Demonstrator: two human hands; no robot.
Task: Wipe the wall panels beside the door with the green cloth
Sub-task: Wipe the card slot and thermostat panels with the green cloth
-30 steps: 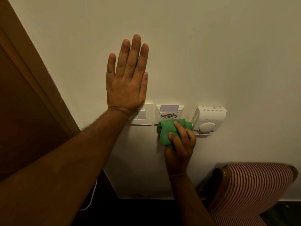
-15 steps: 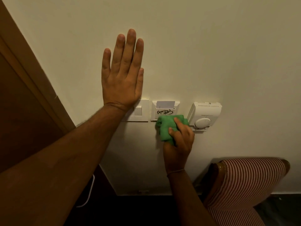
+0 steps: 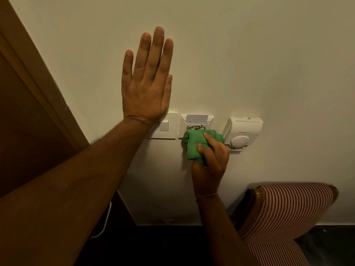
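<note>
From the head view, the right hand (image 3: 210, 160) is closed in a fist around the bunched green cloth (image 3: 194, 144), thumb and fingers curled over the wad, and presses it against the lower edge of the middle wall panel, the key-card holder (image 3: 196, 124). The cloth covers that panel's bottom right corner and spills onto the bare wall (image 3: 249, 54) below it; its right side lies just beside the thermostat (image 3: 243, 132), and I cannot tell whether the two touch. The left hand (image 3: 147, 83) lies flat and fully open on the wall, fingers together and pointing up, holding nothing; its heel overlaps the top left corner of the light switch panel (image 3: 167, 126), which sits nearest the door frame (image 3: 44, 89).

The step in hand looks like wiping the card holder, with the cloth working its lower face. The next move probably calls for firm but light pressure, sliding the wad sideways either onto the thermostat or across to the switch. The left hand would need to lift off for the switch to be reached, and the rocker and the thermostat dial could be nudged by a hard rub.

The one container here is the card holder's slot, which holds a pale key card (image 3: 196, 118) standing upright, its top edge showing above the slot. A wipe upward could catch it.

A striped chair (image 3: 288, 208) stands below right, well apart from the panels.
</note>
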